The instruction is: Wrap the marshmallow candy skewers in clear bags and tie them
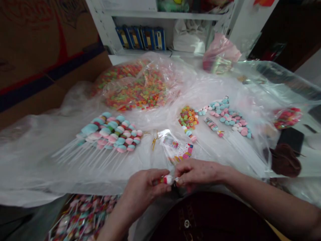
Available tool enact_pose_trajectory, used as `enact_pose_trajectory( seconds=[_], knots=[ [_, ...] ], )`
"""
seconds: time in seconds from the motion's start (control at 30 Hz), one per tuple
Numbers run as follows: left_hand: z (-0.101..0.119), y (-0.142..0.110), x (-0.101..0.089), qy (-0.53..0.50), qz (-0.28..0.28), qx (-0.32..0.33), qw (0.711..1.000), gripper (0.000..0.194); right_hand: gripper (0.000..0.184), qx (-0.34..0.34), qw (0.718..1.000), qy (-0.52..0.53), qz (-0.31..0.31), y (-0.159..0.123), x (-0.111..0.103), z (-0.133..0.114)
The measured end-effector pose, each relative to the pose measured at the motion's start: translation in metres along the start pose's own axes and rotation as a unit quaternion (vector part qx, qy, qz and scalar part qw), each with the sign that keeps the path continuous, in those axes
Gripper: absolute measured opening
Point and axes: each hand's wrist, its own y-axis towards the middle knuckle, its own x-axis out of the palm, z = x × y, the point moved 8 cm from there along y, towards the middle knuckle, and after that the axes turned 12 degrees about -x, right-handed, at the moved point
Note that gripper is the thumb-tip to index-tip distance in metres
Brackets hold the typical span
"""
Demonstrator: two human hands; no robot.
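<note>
My left hand (147,187) is closed around a marshmallow candy skewer (168,179), with a white and red end showing past the fingers. My right hand (194,172) pinches at that end, beside the skewer's tip; what exactly lies between its fingertips is too small to make out. Just beyond my hands is a printed card (184,152) with clear film and colourful dots. Gold twist ties (154,140) lie to its left. Rows of marshmallow skewers (112,132) on white sticks are stacked at the left of the table.
A large clear bag of ring candies (140,87) lies at the back. Loose ring candies (188,117), marshmallows (233,118) and white sticks (247,154) are at the right. A box of wrapped skewers (85,214) stands below the table edge. A cardboard box (47,43) rises at left.
</note>
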Motion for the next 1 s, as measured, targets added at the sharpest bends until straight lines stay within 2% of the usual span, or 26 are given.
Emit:
enact_pose_trajectory(
  seconds=[0.07,0.13,0.2,0.23,0.27,0.3,0.33,0.4,0.43,0.47,0.5,0.53,0.6,0.63,0.67,0.73,0.83,0.9,1.0],
  knots=[
    [0.015,-0.002,0.000,0.039,0.072,0.055,0.995,0.018,0.011,-0.021,0.986,-0.142,0.086,-0.015,-0.019,-0.012],
    [0.023,-0.003,-0.009,0.033,0.159,0.102,0.981,0.027,0.018,-0.036,0.954,-0.239,0.179,-0.037,-0.045,-0.026],
    [0.016,-0.002,-0.029,0.024,0.267,0.108,0.957,0.033,0.020,-0.035,0.913,-0.278,0.298,-0.068,-0.082,-0.033],
    [0.009,0.000,-0.039,0.033,0.319,0.095,0.942,0.032,0.021,-0.028,0.882,-0.298,0.364,-0.086,-0.103,-0.035],
    [0.002,0.004,-0.047,0.057,0.359,0.077,0.929,0.029,0.022,-0.016,0.839,-0.327,0.435,-0.105,-0.125,-0.036],
    [-0.004,0.010,-0.052,0.088,0.380,0.061,0.919,0.025,0.024,0.007,0.783,-0.380,0.493,-0.123,-0.143,-0.037],
    [-0.007,0.016,-0.054,0.117,0.387,0.054,0.913,0.021,0.026,0.034,0.723,-0.450,0.522,-0.135,-0.155,-0.039],
    [-0.007,0.029,-0.050,0.171,0.377,0.063,0.908,0.020,0.033,0.062,0.609,-0.576,0.542,-0.143,-0.163,-0.045],
    [-0.005,0.035,-0.044,0.198,0.371,0.069,0.905,0.022,0.035,0.059,0.570,-0.615,0.542,-0.140,-0.159,-0.047],
    [-0.002,0.039,-0.038,0.224,0.362,0.070,0.902,0.023,0.037,0.044,0.554,-0.633,0.538,-0.133,-0.152,-0.048],
    [0.000,0.043,-0.030,0.247,0.351,0.065,0.901,0.024,0.036,0.020,0.564,-0.635,0.527,-0.120,-0.143,-0.048],
    [0.001,0.047,-0.023,0.265,0.338,0.054,0.901,0.023,0.034,-0.010,0.595,-0.624,0.507,-0.103,-0.131,-0.047],
    [-0.003,0.053,-0.010,0.280,0.311,0.027,0.908,0.021,0.028,-0.065,0.704,-0.588,0.394,-0.055,-0.103,-0.039],
    [-0.006,0.054,-0.006,0.275,0.301,0.018,0.913,0.020,0.026,-0.076,0.746,-0.574,0.328,-0.030,-0.088,-0.033],
    [-0.010,0.055,-0.004,0.261,0.294,0.014,0.919,0.018,0.024,-0.071,0.768,-0.571,0.280,-0.010,-0.077,-0.026],
    [-0.018,0.054,-0.003,0.216,0.284,0.022,0.934,0.016,0.022,-0.029,0.769,-0.576,0.275,0.013,-0.074,-0.017],
    [-0.026,0.048,-0.010,0.115,0.265,0.048,0.956,0.014,0.022,0.016,0.772,-0.538,0.338,0.020,-0.092,-0.002],
    [-0.029,0.041,-0.017,0.047,0.272,0.058,0.959,0.014,0.018,0.005,0.785,-0.481,0.390,0.014,-0.106,0.005],
    [-0.030,0.033,-0.023,-0.039,0.287,0.048,0.956,0.011,0.009,-0.061,0.816,-0.352,0.454,0.002,-0.119,0.008]
  ],
)
